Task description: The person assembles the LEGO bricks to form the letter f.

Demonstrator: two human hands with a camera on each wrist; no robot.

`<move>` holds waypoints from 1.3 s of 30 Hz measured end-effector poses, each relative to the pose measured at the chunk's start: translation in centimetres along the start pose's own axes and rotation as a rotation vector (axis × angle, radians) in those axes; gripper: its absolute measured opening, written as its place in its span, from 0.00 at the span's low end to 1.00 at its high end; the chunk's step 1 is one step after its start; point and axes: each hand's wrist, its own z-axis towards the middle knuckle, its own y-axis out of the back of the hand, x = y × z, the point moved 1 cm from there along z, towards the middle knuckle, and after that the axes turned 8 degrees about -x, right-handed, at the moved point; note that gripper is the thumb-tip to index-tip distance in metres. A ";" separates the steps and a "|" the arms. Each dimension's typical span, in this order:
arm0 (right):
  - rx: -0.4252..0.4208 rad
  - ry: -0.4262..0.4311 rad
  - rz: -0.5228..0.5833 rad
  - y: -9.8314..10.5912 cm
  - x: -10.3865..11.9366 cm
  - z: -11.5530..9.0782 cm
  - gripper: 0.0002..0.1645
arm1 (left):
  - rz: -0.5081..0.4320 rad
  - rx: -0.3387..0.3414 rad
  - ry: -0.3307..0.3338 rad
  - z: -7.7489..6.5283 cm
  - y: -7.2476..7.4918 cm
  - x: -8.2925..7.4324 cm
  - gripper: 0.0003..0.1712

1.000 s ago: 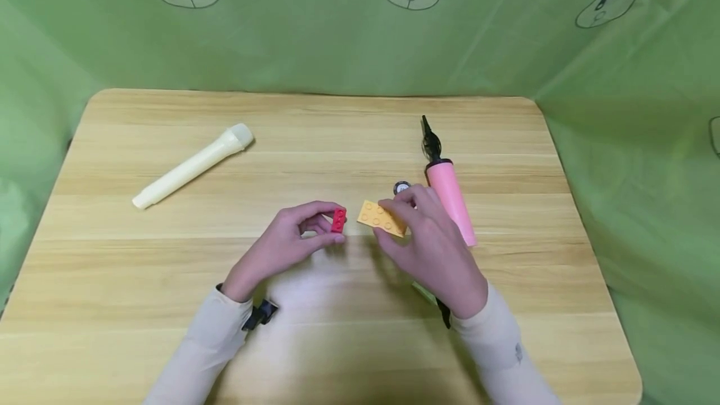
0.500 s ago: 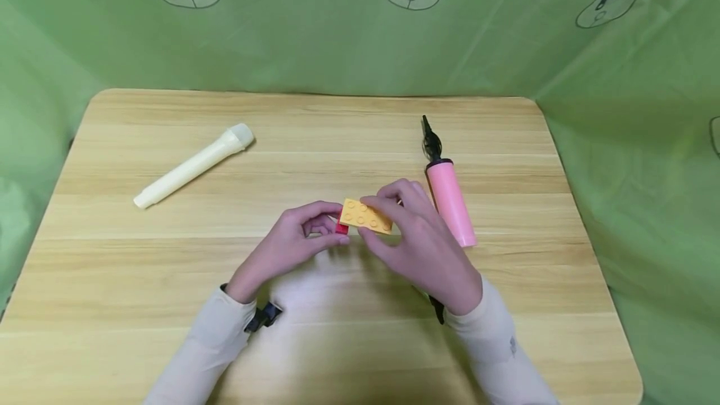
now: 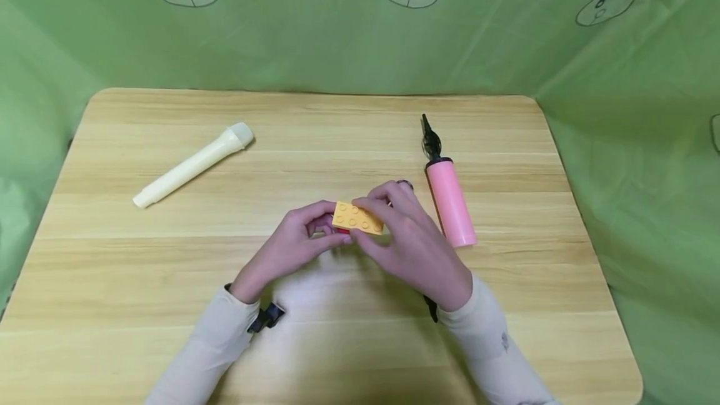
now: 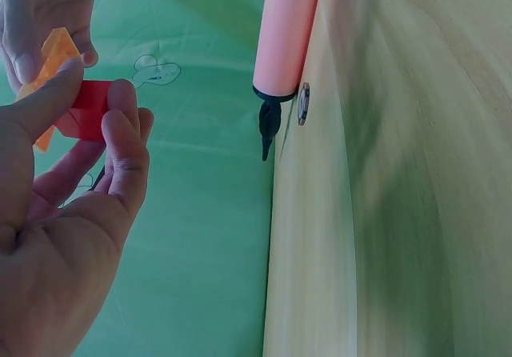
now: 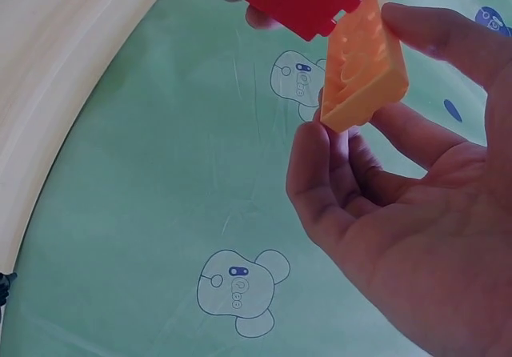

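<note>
My left hand (image 3: 287, 244) pinches a red toy building brick (image 5: 296, 1) between thumb and fingers, above the middle of the table. My right hand (image 3: 413, 249) holds a larger yellow-orange building brick (image 3: 360, 218), its studs facing up in the head view. That brick overlaps most of the red one there, leaving only a thin red strip at its lower edge. In the right wrist view, the red brick's studded end is right at the hollow underside of the yellow-orange brick. The left wrist view shows the two bricks close together, between the fingers of both hands.
A pink hand pump (image 3: 452, 205) with a black nozzle lies right of my right hand. Beside it is a small round disc (image 4: 304, 104), mostly hidden in the head view. A cream microphone-shaped object (image 3: 194, 165) lies at the left of the wooden table (image 3: 140, 267). Green cloth hangs behind.
My right hand has moved left with the yellow-orange brick, bringing it over the red brick's end. My left hand stays almost in place.
</note>
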 end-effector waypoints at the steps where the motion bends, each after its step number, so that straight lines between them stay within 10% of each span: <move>1: 0.001 -0.001 0.001 -0.1 0.0 0.0 0.22 | -0.004 0.001 -0.004 0.0 0.0 0.0 0.21; 39: 0.095 -0.079 -0.012 -0.7 -0.2 -0.1 0.24 | 0.082 -0.024 -0.079 0.3 -0.4 0.2 0.17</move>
